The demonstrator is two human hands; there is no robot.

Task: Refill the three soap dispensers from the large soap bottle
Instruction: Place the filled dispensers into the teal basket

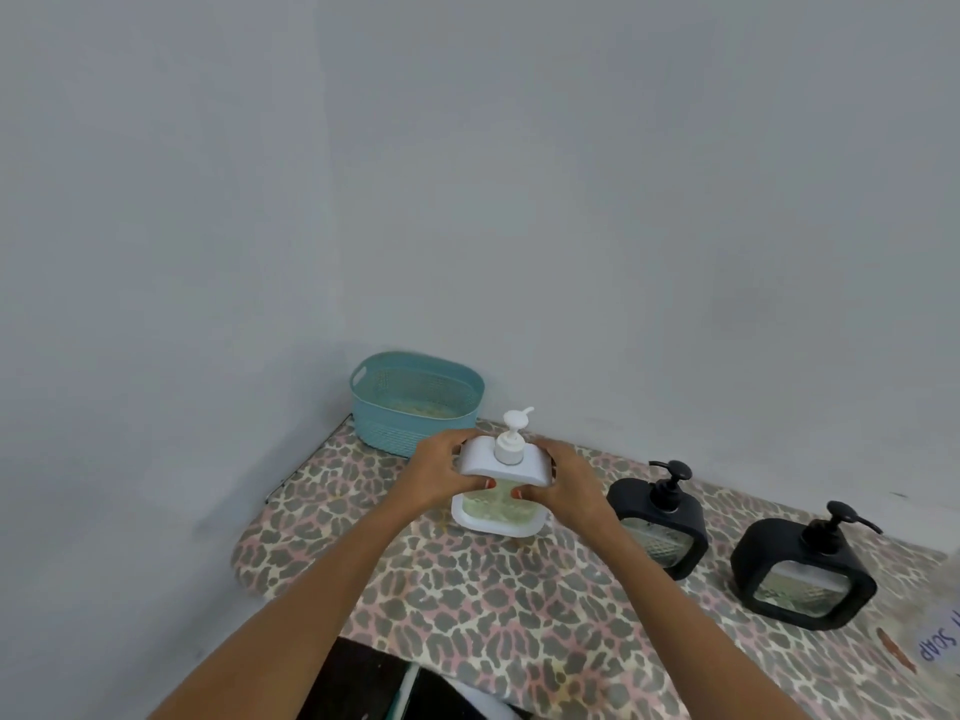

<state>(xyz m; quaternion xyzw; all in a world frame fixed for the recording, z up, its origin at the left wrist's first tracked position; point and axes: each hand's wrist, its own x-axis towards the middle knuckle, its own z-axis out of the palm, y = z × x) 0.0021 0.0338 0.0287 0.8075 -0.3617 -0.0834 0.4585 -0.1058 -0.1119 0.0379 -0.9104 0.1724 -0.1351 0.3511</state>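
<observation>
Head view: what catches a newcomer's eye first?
The white dispenser at the centre, gripped on both sides by the left hand and right hand. To its right stand the middle black dispenser and the right black dispenser on leopard-print cloth; a teal basket sits behind it.

Only one word is reading clearly: "SOAP", in dark blue handwritten capitals. It is standing on a white label (941, 645) at the right edge, low in the view, and the letters are lying turned, not upright. More strokes beside it are being cut off and cannot be read.
</observation>
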